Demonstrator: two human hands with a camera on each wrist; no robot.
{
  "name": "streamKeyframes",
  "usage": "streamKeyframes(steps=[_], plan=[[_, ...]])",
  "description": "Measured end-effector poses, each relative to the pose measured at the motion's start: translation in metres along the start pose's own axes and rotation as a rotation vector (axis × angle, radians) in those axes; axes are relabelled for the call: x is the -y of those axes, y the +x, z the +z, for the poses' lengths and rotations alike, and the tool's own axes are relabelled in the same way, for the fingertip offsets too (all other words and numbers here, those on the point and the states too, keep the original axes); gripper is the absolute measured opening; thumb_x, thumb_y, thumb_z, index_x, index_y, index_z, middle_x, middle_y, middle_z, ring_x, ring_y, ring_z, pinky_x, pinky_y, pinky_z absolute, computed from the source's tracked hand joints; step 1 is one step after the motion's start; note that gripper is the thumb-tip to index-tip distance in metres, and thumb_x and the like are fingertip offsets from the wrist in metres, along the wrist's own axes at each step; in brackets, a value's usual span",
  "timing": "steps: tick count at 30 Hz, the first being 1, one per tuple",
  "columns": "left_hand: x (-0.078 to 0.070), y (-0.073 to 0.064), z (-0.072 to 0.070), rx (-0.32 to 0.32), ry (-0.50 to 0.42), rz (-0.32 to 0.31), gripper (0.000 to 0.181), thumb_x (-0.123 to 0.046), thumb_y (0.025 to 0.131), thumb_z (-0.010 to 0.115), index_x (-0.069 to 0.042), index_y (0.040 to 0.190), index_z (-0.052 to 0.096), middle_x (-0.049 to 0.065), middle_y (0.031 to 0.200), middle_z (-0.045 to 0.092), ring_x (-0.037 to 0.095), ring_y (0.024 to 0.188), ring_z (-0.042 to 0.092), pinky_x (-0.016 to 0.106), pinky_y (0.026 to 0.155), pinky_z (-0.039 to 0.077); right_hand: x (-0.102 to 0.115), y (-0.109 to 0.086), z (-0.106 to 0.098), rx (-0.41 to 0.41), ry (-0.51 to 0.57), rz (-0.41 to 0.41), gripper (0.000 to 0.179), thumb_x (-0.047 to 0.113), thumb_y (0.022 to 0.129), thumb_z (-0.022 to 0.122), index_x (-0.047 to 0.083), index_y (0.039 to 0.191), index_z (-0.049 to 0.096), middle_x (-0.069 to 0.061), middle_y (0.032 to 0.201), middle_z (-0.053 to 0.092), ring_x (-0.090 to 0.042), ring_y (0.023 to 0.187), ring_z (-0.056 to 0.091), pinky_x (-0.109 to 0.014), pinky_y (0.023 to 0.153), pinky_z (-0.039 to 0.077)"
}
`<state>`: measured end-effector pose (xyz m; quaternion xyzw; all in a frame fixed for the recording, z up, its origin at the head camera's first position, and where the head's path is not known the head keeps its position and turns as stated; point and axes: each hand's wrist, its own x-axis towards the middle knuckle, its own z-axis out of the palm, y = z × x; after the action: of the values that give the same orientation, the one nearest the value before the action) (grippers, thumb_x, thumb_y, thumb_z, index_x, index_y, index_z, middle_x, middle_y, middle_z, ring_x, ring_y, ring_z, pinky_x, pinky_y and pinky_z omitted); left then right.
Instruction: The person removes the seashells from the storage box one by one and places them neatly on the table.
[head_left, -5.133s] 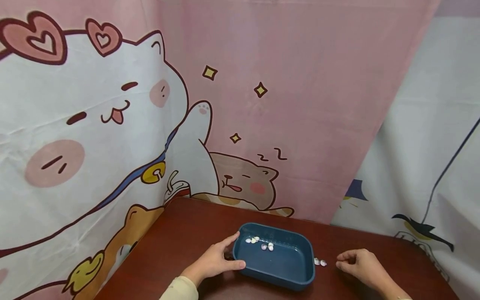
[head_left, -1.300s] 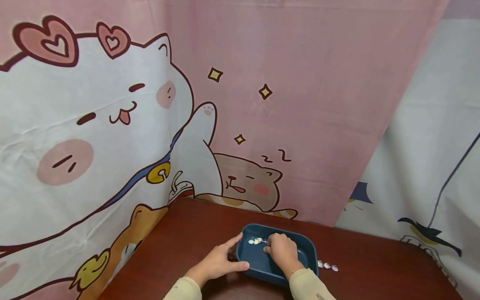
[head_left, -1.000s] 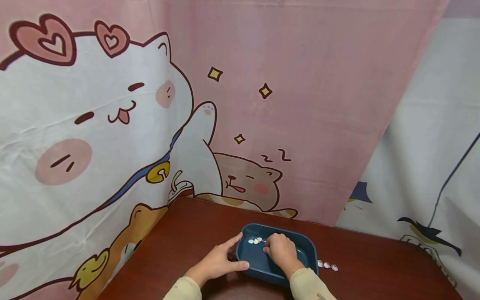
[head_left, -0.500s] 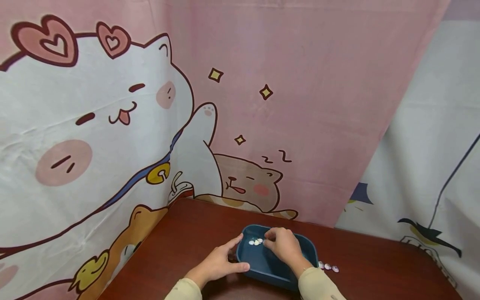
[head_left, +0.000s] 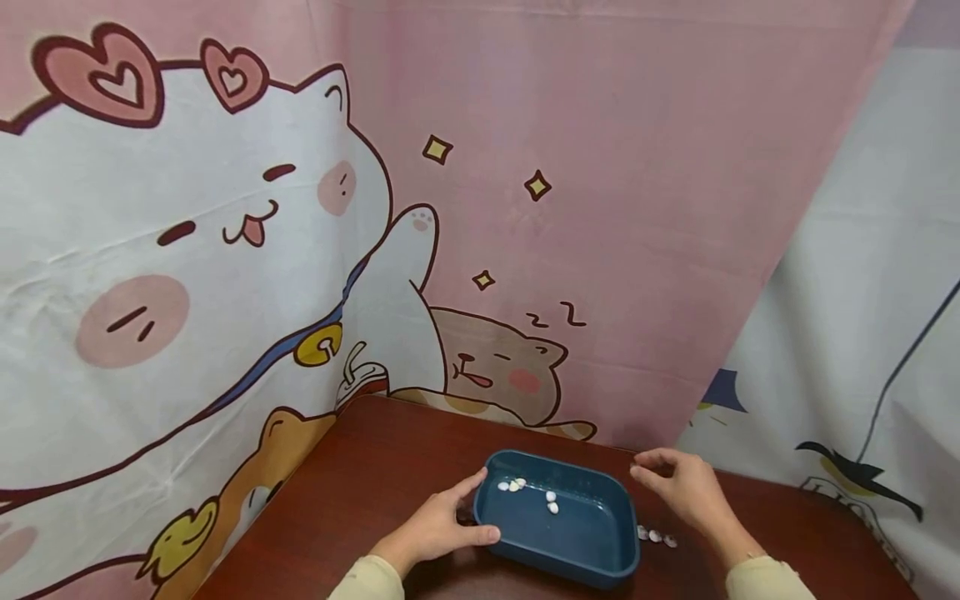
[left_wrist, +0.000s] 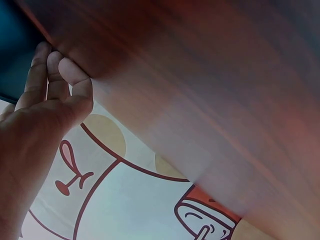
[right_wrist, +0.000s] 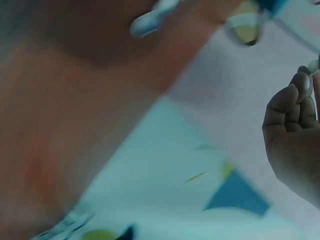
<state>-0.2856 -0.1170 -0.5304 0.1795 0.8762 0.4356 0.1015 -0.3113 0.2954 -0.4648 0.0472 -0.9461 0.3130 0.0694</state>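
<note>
Blue, seemingly plastic, the tray (head_left: 558, 560) lies just right of our left hand's (head_left: 441, 527) grip, which holds its end with the thumb over the near rim and the other fingers against the outer wall. We judge it light, stiff and smooth enough to slide, so a corner or end-wall hold like this should steady it well. Inside, on that grip's side, three white shells (head_left: 514, 486) lie together; two more shells (head_left: 552, 507) touch each other farther right, between our hands. Past the tray's right rim, our right hand (head_left: 684, 487) hangs above the table (head_left: 420, 442), thumb and forefinger narrowed to a pinch; a pale shell (right_wrist: 314, 66) seems to sit between their tips, though it is half lost at the edge of the right wrist view. Lower and nearer us than that pinch, a row of three shells (head_left: 655, 536) runs out beside the tray wall. We expect shells this small to be nearly weightless, hard, slick and perhaps brittle, best taken by their edges with light fingertips. Beyond both grips rises a cloth (head_left: 637, 208) printed with cartoon animals.
</note>
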Motion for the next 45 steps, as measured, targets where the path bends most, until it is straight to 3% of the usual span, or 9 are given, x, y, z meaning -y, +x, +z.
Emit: streamKeyframes(steps=[5, 8, 16, 23, 32, 39, 42, 45], plan=[[-0.002, 0.0, -0.001, 0.003, 0.003, 0.002, 0.099, -0.056, 0.088, 0.084, -0.028, 0.169, 0.035, 0.013, 0.153, 0.063, 0.028, 0.127, 0.07, 0.059, 0.107, 0.055, -0.058, -0.014, -0.012, 0.026, -0.071, 0.089, 0.046, 0.05, 0.092, 0.082, 0.008, 0.113, 0.08, -0.01, 0.11, 0.081, -0.031, 0.102, 0.076, -0.052, 0.085, 0.061], [-0.003, 0.0, -0.002, 0.0, 0.009, 0.01, 0.098, -0.055, 0.089, 0.085, -0.028, 0.169, 0.034, 0.014, 0.153, 0.063, 0.029, 0.127, 0.07, 0.059, 0.106, 0.055, -0.084, -0.023, -0.016, 0.044, -0.099, 0.121, 0.046, 0.049, 0.09, 0.083, 0.008, 0.11, 0.08, -0.01, 0.106, 0.081, -0.029, 0.096, 0.075, -0.052, 0.082, 0.06], [-0.002, -0.001, -0.002, -0.006, 0.002, 0.0, 0.1, -0.055, 0.089, 0.084, -0.028, 0.17, 0.032, 0.014, 0.157, 0.059, 0.029, 0.128, 0.07, 0.058, 0.105, 0.056, -0.123, -0.038, -0.018, 0.14, -0.137, 0.154, 0.036, 0.041, 0.089, 0.086, 0.009, 0.106, 0.081, -0.007, 0.105, 0.081, -0.022, 0.091, 0.074, -0.049, 0.081, 0.06], [-0.002, -0.001, -0.002, -0.004, -0.001, 0.009, 0.1, -0.055, 0.089, 0.084, -0.027, 0.17, 0.032, 0.015, 0.159, 0.057, 0.03, 0.129, 0.069, 0.057, 0.106, 0.056, -0.132, -0.042, -0.007, 0.201, -0.115, 0.165, 0.036, 0.038, 0.088, 0.087, 0.008, 0.107, 0.081, -0.007, 0.105, 0.08, -0.019, 0.092, 0.073, -0.048, 0.083, 0.06], [-0.004, -0.002, -0.001, -0.003, 0.012, -0.012, 0.1, -0.056, 0.089, 0.084, -0.028, 0.17, 0.033, 0.013, 0.16, 0.056, 0.031, 0.132, 0.068, 0.06, 0.108, 0.054, -0.123, -0.04, 0.006, 0.207, -0.082, 0.13, 0.035, 0.037, 0.089, 0.087, 0.009, 0.11, 0.082, -0.004, 0.105, 0.081, -0.018, 0.094, 0.073, -0.047, 0.084, 0.061], [-0.006, -0.004, -0.001, -0.002, 0.006, 0.011, 0.1, -0.054, 0.089, 0.084, -0.027, 0.17, 0.032, 0.014, 0.157, 0.059, 0.029, 0.127, 0.07, 0.058, 0.106, 0.056, -0.12, -0.038, 0.011, 0.197, -0.057, 0.134, 0.031, 0.036, 0.088, 0.087, 0.014, 0.109, 0.083, 0.004, 0.101, 0.079, -0.006, 0.087, 0.067, -0.028, 0.074, 0.055], [-0.006, -0.004, -0.001, -0.003, 0.004, 0.007, 0.1, -0.054, 0.089, 0.084, -0.027, 0.17, 0.032, 0.015, 0.157, 0.058, 0.029, 0.127, 0.07, 0.058, 0.106, 0.056, -0.12, -0.038, 0.013, 0.195, -0.054, 0.111, 0.031, 0.035, 0.089, 0.087, 0.013, 0.11, 0.082, 0.003, 0.1, 0.079, -0.007, 0.085, 0.065, -0.027, 0.071, 0.053], [-0.005, -0.004, 0.0, -0.004, 0.004, 0.001, 0.1, -0.054, 0.089, 0.084, -0.027, 0.17, 0.032, 0.015, 0.159, 0.057, 0.029, 0.127, 0.07, 0.059, 0.106, 0.055, -0.119, -0.037, 0.015, 0.19, -0.047, 0.139, 0.029, 0.034, 0.087, 0.089, 0.015, 0.108, 0.083, 0.005, 0.098, 0.078, -0.007, 0.084, 0.064, -0.026, 0.071, 0.052]])
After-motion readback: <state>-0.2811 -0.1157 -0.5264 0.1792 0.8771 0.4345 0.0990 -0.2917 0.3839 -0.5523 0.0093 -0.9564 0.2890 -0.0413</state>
